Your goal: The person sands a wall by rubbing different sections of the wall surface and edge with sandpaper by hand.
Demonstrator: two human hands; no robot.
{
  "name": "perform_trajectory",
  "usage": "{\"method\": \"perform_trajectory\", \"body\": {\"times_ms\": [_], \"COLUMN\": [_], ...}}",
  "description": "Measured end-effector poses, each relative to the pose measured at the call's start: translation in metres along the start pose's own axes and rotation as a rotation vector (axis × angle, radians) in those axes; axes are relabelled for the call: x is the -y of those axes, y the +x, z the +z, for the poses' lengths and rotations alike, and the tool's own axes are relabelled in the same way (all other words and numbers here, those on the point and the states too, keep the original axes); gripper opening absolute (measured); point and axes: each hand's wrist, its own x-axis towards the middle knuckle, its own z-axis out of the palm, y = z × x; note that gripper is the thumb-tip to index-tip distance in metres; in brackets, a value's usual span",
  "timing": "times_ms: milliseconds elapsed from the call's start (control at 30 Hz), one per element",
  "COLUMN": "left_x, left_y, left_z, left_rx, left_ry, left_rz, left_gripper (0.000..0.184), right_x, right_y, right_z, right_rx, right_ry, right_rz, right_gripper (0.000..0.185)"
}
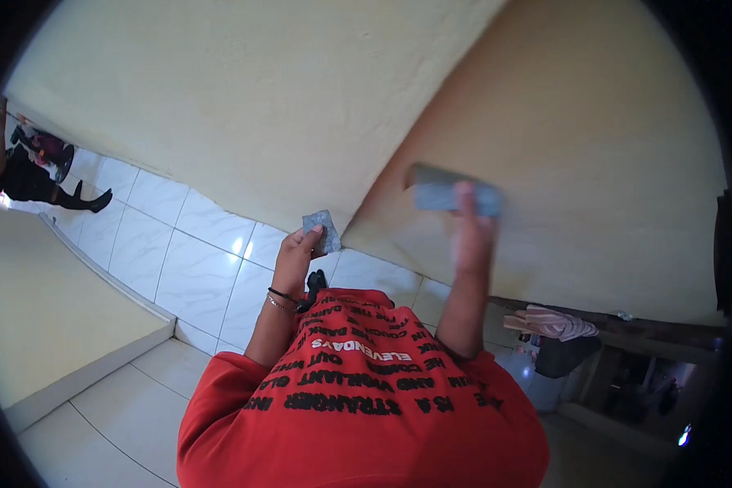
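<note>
My left hand (294, 254) is closed on a small grey, speckled piece of sandpaper (331, 238), its thumb pressed on the near face. This piece is held upright near the wall corner, just above the tiled floor. Higher and to the right, my right hand (470, 228) grips a larger grey sheet of sandpaper (437, 195) against or close to the right wall (577, 163). The larger sheet curls at its top edge, with a brownish side showing. Motion blurs my right hand and this sheet, so contact with the wall cannot be made out.
A cream wall (244, 89) meets the right wall at a corner. White tiles (195, 268) cover the floor. A low wall (73, 301) stands at left; beyond it is another person in black boots (81, 198). A striped cloth (555, 323) lies on a ledge at right.
</note>
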Motion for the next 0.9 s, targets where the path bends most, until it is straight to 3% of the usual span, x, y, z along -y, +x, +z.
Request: {"method": "perform_trajectory", "body": {"times_ms": [67, 100, 167, 233, 367, 533, 767, 900], "left_x": [0.006, 0.009, 0.008, 0.004, -0.003, -0.006, -0.008, -0.011], "left_y": [0.002, 0.002, -0.002, -0.003, -0.012, -0.012, -0.002, 0.004], "left_z": [-0.011, -0.016, -0.023, -0.027, -0.037, -0.039, -0.04, -0.035], "left_rx": [-0.002, 0.008, -0.018, -0.046, -0.113, -0.072, 0.005, 0.047], "left_ry": [0.01, 0.02, 0.008, -0.01, -0.014, -0.04, 0.016, 0.023], "left_rz": [-0.002, -0.001, 0.005, 0.041, 0.093, 0.081, 0.053, 0.072], "left_gripper": [0.023, 0.024, 0.024, 0.025, 0.025, 0.026, 0.025, 0.026], "right_x": [-0.053, -0.13, -0.204, -0.25, -0.205, -0.129, -0.025, 0.018], "right_y": [0.003, 0.008, -0.001, -0.009, -0.004, 0.012, -0.002, -0.006], "right_z": [0.005, 0.0, -0.003, -0.01, 0.024, 0.051, 0.057, 0.058], "right_rx": [0.376, 0.448, 0.469, 0.5, 0.6, 0.713, 0.594, 0.306], "right_ry": [-0.465, -0.451, -0.981, -1.089, -1.036, -1.109, -1.118, -0.88], "right_rz": [0.223, 0.193, 0.29, 0.274, 0.202, -0.145, -0.238, -0.542], "right_gripper": [0.033, 0.04, 0.044, 0.043, 0.042, 0.037, 0.033, 0.029]}}
